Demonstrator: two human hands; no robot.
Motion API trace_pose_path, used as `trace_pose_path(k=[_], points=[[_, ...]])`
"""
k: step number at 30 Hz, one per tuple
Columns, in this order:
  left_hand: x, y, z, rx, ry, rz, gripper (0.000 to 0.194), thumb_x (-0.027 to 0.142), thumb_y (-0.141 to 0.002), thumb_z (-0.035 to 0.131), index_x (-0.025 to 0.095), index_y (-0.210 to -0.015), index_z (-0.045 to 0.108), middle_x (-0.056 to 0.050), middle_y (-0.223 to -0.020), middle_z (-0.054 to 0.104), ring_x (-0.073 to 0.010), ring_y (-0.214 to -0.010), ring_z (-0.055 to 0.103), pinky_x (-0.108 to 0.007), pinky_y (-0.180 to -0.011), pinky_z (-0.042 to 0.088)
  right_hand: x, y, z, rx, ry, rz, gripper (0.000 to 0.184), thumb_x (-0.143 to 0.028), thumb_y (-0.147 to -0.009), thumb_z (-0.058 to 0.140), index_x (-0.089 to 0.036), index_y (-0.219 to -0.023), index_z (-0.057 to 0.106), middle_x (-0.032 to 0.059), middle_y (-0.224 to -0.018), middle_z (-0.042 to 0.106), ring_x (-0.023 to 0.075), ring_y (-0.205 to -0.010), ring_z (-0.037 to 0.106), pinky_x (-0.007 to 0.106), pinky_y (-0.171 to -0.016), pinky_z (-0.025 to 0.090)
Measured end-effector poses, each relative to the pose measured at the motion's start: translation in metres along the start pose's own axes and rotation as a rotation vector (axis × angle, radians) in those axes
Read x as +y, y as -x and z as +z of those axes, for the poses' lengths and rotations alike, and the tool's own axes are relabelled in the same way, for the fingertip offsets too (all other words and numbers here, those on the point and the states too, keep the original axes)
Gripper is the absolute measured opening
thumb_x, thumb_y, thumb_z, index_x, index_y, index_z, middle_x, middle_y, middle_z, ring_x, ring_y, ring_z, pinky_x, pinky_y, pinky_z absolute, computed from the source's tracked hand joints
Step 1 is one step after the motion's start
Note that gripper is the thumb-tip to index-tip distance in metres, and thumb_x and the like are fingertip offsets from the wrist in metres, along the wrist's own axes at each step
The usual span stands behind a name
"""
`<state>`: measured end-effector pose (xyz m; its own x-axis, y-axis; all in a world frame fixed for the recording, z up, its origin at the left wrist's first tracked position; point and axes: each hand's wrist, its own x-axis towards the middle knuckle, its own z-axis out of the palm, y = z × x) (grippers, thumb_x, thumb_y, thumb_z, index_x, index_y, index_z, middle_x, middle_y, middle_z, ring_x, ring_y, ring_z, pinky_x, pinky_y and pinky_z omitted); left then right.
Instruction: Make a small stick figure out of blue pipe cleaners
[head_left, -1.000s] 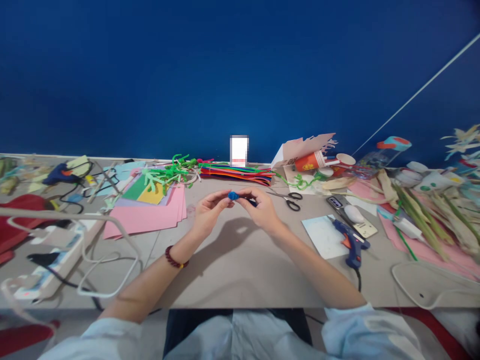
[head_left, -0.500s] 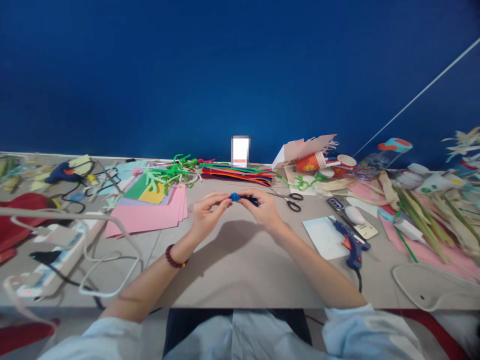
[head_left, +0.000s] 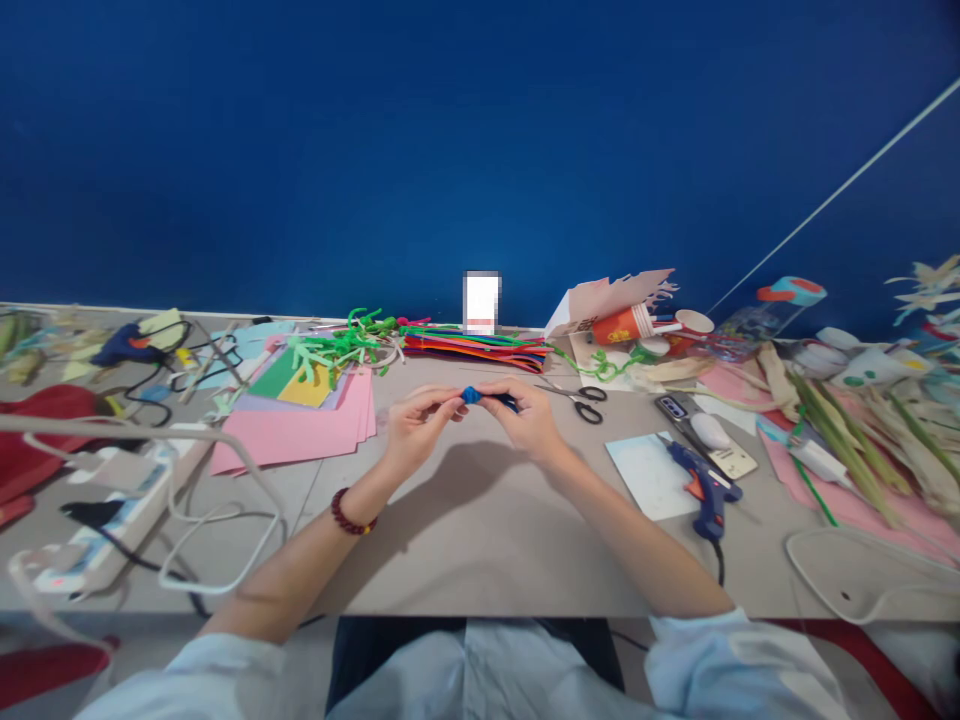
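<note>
Over the middle of the table, a small blue pipe cleaner (head_left: 470, 395), bunched into a tight coil, is pinched between both hands. My left hand (head_left: 420, 418) grips its left side with thumb and forefinger. From the right, my right hand (head_left: 525, 415) holds it the same way, and a dark blue strip shows at those fingers. Behind the hands lies a bundle of colored pipe cleaners (head_left: 472, 350). Black-handled scissors (head_left: 587, 402) rest to the right of my right hand. The fine shape of the coil is too small to make out.
Pink paper sheets (head_left: 296, 435) and green pipe cleaner pieces (head_left: 352, 345) lie on the left. A white power strip (head_left: 127, 520) with looping cables is nearer. To the right are a blue glue gun (head_left: 705, 485), a phone (head_left: 724, 455), paper cups (head_left: 626, 325) and dried husks (head_left: 847, 430).
Almost nothing differs. Both hands keep their pinch on the blue pipe cleaner, with only a very slight shift in the view.
</note>
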<state>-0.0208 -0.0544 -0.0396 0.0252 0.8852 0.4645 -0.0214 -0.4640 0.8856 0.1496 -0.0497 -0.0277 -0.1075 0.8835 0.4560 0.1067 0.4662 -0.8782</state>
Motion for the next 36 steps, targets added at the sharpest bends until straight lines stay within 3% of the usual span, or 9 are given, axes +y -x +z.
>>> trace_pose_path(k=[25,36], points=[[0.0034,0.0009,0.0016,0.006,-0.041,0.043,0.012,0.027,-0.078,0.066,0.019,-0.082,0.074,-0.005,-0.081,0.067,-0.0115,-0.059,0.064,-0.024,-0.054,0.057,0.0012,0.0008,-0.0002,0.010,0.027,-0.078,0.009,-0.029,-0.080,0.065,-0.026,-0.085,0.071,0.0033,-0.087,0.071,0.0180,-0.084,0.064,0.035,-0.079,0.052],[0.0020,0.0028,0.0037,0.011,0.015,-0.026,0.015,0.030,-0.077,0.067,0.017,-0.081,0.073,-0.005,-0.081,0.068,-0.0126,-0.061,0.065,-0.025,-0.056,0.058,0.0027,0.0027,0.0005,0.023,0.053,-0.106,0.010,-0.026,-0.081,0.063,-0.027,-0.087,0.072,0.0030,-0.087,0.071,0.0176,-0.084,0.064,0.034,-0.078,0.052]])
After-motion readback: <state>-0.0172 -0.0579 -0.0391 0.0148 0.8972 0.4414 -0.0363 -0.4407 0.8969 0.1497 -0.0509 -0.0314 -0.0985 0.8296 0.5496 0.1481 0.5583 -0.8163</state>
